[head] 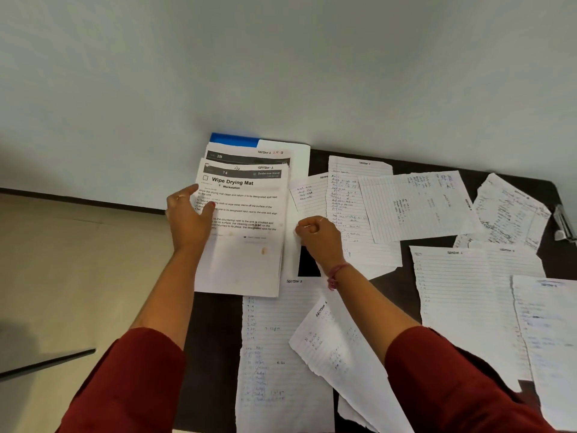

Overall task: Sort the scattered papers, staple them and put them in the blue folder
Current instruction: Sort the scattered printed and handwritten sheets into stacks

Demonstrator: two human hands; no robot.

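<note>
A stack of printed sheets, headed "Wipe Drying Mat", lies at the dark table's far left corner. It covers most of the blue folder, of which only a strip shows at the top. My left hand rests on the stack's left edge, fingers spread and thumb up. To the right of the stack, my right hand is curled and pinches the edge of a white sheet. Several handwritten lined papers lie scattered over the table. A silver stapler sits at the far right edge.
The dark table stands against a pale wall. Beige floor lies to its left, where a dark bar crosses. More lined pages cover the near side and the right.
</note>
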